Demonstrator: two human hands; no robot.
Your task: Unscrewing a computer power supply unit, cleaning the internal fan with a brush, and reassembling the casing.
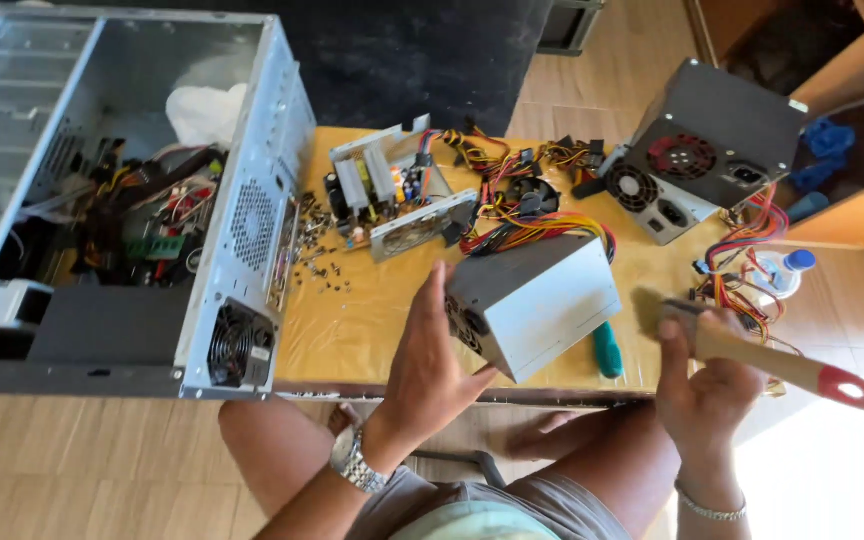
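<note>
**Two hands at a low table: one on a metal box, one on a brush**

The left hand (430,372) rises from a wrist wearing a metal-link watch, palm turned toward the grey sheet-metal power supply box (535,300). Its fingers are spread and extended, the thumb pressing the box's near lower edge and the fingertips against the vented end face, so the box is steadied rather than enclosed. The box sits tilted on the near edge of the low table covered in glossy yellow film (372,320), with a bundle of red, yellow and black wires behind it.

The right hand (709,378), with a thin chain bracelet at the wrist, is curled in a fist around the pale wooden brush handle with a red tip (802,372); the handle slants out to the right, and the blurred bristle head lies just right of the box.

A teal-handled screwdriver (607,350) lies on the table between the hands. Farther back sit an opened power supply with bare circuit parts (392,195), scattered small dark screws (322,262) and a second closed power supply with round fan grilles (702,150). At left stands an open silver perforated-steel computer case (242,220).
</note>
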